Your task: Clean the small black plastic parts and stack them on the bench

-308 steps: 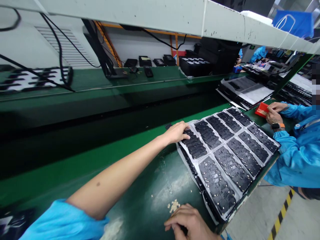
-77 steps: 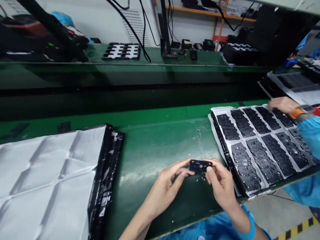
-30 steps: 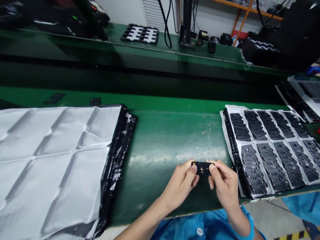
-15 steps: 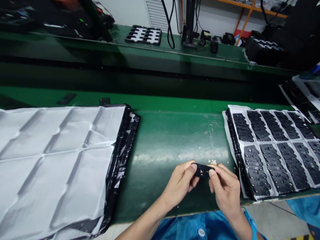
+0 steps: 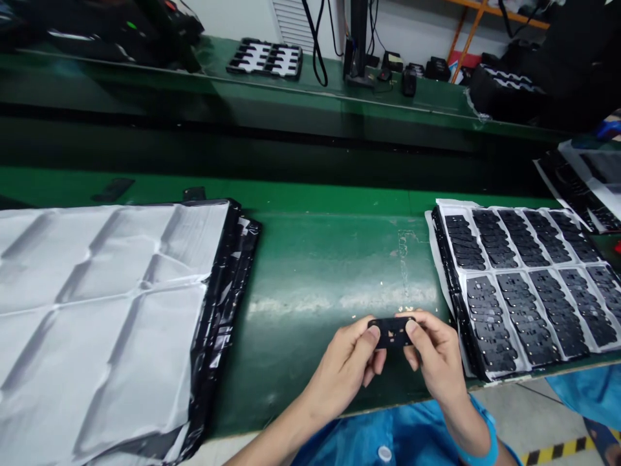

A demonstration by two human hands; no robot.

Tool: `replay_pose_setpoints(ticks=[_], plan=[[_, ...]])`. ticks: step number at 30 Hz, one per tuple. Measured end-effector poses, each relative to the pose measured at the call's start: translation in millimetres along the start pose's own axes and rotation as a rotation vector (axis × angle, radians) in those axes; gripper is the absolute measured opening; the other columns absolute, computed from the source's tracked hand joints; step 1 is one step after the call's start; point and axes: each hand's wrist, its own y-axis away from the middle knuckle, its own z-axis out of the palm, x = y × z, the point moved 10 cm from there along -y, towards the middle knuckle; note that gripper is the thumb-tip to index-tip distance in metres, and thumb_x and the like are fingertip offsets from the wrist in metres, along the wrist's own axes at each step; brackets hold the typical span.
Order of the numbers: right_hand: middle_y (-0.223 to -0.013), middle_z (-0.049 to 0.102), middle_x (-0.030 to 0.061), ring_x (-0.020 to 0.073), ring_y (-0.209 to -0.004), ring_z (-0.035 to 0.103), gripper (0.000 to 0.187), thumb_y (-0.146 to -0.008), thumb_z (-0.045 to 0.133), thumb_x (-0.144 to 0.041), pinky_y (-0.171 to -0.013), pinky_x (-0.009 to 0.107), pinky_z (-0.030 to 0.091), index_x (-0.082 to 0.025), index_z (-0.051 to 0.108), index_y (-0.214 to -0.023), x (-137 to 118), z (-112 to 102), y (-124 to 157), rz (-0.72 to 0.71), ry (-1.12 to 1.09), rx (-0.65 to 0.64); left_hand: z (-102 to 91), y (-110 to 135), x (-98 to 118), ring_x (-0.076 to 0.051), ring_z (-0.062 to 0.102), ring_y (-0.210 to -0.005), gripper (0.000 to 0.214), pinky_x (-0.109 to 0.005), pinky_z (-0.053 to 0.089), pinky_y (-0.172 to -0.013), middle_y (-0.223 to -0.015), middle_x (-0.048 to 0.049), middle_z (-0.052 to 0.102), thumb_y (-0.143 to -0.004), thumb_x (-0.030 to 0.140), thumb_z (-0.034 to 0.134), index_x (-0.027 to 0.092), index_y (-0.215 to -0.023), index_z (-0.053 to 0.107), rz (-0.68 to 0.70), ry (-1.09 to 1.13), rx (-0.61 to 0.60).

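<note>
A small flat black plate with cut-out holes (image 5: 392, 334) is held up over the green table (image 5: 310, 272), near its front edge. My left hand (image 5: 352, 356) pinches the plate's left end between thumb and fingers. At the other end, my right hand (image 5: 433, 346) grips it the same way, thumb on top. The plate's broad side faces me, and its holes show between my thumbs. To the right of my hands lies a tray (image 5: 499, 270) lined with white sheet, its compartments filled with rows of similar black plates (image 5: 490, 323).
On the left lies a stack of black trays (image 5: 226, 323) covered by a creased white sheet (image 5: 160, 356). Two dark pieces (image 5: 114, 189) lie behind it. A partly filled tray (image 5: 266, 59) and a black stand (image 5: 358, 52) occupy the rear ledge. Blue clothing (image 5: 589, 391) shows at the lower right.
The black plate has tilted so that more of its face and holes show. Both hands still hold its ends. The whole view has shifted slightly, with the surroundings moving left and up.
</note>
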Motion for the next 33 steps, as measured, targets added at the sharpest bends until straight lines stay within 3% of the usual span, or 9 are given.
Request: replay_pose_setpoints(ticks=[9,15,21,24,29,31,33], plan=[[-0.052,0.038,-0.009,0.0029,-0.035,0.03,0.043,-0.09,0.074,-0.054,-0.035,0.016,0.019,-0.016,0.069,-0.072,11,4,-1,0.104,-0.117,0.079,2.4,3,-5,-0.011,0.048,-0.044,0.05,-0.025,0.034,-0.049,-0.054,0.0017,0.055,-0.106,0.051,0.037,0.021,-0.068,0.051,-0.04,-0.02,-0.038],[-0.054,0.051,-0.0049,0.0061,-0.039,0.043,0.035,-0.098,0.066,-0.046,-0.041,0.018,0.03,-0.015,0.077,-0.087,3,11,1,0.059,-0.026,-0.035,-7.0,0,-9,-0.011,0.047,-0.043,0.049,-0.026,0.036,-0.05,-0.054,0.0022,0.054,-0.106,0.048,0.035,0.022,-0.067,0.05,-0.052,-0.065,0.028],[-0.051,0.051,-0.0051,0.0082,-0.041,0.045,0.038,-0.1,0.064,-0.048,-0.044,0.02,0.035,-0.014,0.078,-0.091,1,11,3,0.05,-0.023,-0.066,-3.0,-1,-6,-0.011,0.046,-0.043,0.051,-0.025,0.036,-0.05,-0.054,0.0033,0.053,-0.107,0.053,0.036,0.021,-0.07,0.051,-0.053,-0.069,-0.017],[-0.053,0.053,-0.0047,0.0086,-0.043,0.046,0.04,-0.101,0.062,-0.05,-0.046,0.021,0.036,-0.014,0.077,-0.092,3,11,1,0.043,-0.01,-0.062,-2.9,-2,4,-0.011,0.047,-0.044,0.049,-0.024,0.039,-0.052,-0.056,0.0032,0.055,-0.107,0.054,0.039,0.021,-0.073,0.052,-0.015,-0.105,-0.025],[-0.064,0.063,-0.0031,0.0126,-0.058,0.06,0.026,-0.097,0.069,-0.038,-0.059,0.022,0.049,-0.014,0.073,-0.108,9,18,-1,0.046,0.007,-0.137,-19.4,-4,21,-0.013,0.054,-0.051,0.037,-0.023,0.043,-0.052,-0.063,0.0041,0.056,-0.103,0.052,0.052,0.023,-0.081,0.056,0.072,-0.254,0.057],[-0.07,0.068,-0.0016,0.014,-0.063,0.066,0.019,-0.096,0.069,-0.03,-0.065,0.024,0.053,-0.016,0.072,-0.108,10,18,-2,0.012,0.049,-0.158,-31.1,-10,37,-0.015,0.053,-0.052,0.034,-0.023,0.042,-0.05,-0.062,0.0038,0.056,-0.102,0.05,0.056,0.024,-0.081,0.059,0.14,-0.377,0.092],[-0.081,0.074,0.0013,0.0144,-0.067,0.07,0.017,-0.097,0.065,-0.022,-0.07,0.025,0.056,-0.017,0.073,-0.111,9,16,-3,-0.061,0.113,-0.155,-42.2,-23,68,-0.017,0.057,-0.058,0.029,-0.025,0.045,-0.054,-0.067,0.0014,0.06,-0.099,0.048,0.059,0.024,-0.083,0.065,0.269,-0.538,0.121]])
